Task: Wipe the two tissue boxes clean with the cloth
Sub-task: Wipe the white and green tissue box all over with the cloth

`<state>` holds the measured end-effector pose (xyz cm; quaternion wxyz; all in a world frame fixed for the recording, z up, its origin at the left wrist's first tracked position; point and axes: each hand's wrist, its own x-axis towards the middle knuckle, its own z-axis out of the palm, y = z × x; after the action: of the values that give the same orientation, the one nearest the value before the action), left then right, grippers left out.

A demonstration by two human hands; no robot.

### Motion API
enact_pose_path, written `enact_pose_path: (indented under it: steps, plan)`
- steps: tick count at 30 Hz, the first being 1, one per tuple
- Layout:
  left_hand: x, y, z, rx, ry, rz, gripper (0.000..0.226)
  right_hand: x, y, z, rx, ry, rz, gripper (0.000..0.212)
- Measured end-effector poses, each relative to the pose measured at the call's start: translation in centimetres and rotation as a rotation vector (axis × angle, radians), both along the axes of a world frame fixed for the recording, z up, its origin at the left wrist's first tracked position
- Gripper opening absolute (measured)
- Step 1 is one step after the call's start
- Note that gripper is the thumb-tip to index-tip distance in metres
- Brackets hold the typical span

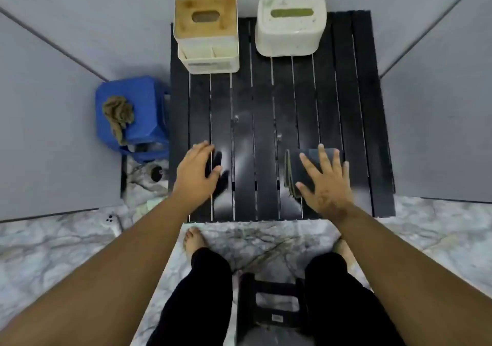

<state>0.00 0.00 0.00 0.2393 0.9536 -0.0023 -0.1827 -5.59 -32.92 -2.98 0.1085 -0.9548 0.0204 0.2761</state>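
Two tissue boxes stand at the far end of a black slatted table (pixel 245 121). The left box (pixel 206 32) is cream with a wooden lid and front compartments. The right box (pixel 290 23) is white, rounded and spotted with dirt. A folded dark cloth (pixel 295 167) lies near the table's front right. My right hand (pixel 323 183) rests flat on the cloth with fingers spread. Over the table's front left sits my left hand (pixel 197 175), fingers relaxed and holding nothing.
A blue plastic stool (pixel 143 97) with a crumpled brown rag (pixel 118 112) stands left of the table. Grey panels enclose the table on three sides. A small black stool (pixel 271 303) sits between my legs on the marble floor.
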Motion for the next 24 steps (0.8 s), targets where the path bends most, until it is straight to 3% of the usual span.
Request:
enact_pose_path:
  steps: [3,7,11,16,21,24]
  plan:
    - [0.7,-1.2,-3.4,0.027,-0.132,-0.084,0.065,0.8,-0.4,-3.3,-0.098,-0.144,0.123,0.066]
    - [0.7,-2.2,-6.6,0.010,-0.224,-0.136,0.071,1.2,-0.9,-5.9,-0.067,-0.303,0.134,0.063]
    - [1.3,-2.7,-8.7,-0.017,-0.288,-0.095,0.075,3.2,-1.2,-6.8,-0.005,-0.377,0.092,0.063]
    - [1.2,-2.8,-10.4,0.095,-0.395,-0.167,0.071,3.5,-1.4,-7.6,0.032,-0.458,0.128,0.063]
    - [1.4,-3.0,-11.0,0.114,-0.412,-0.154,0.072,4.2,-1.7,-7.9,0.238,-0.569,0.170,0.030]
    - [1.3,-3.0,-10.9,0.128,-0.414,-0.160,0.065,4.2,-1.5,-7.9,0.275,-0.585,0.165,0.022]
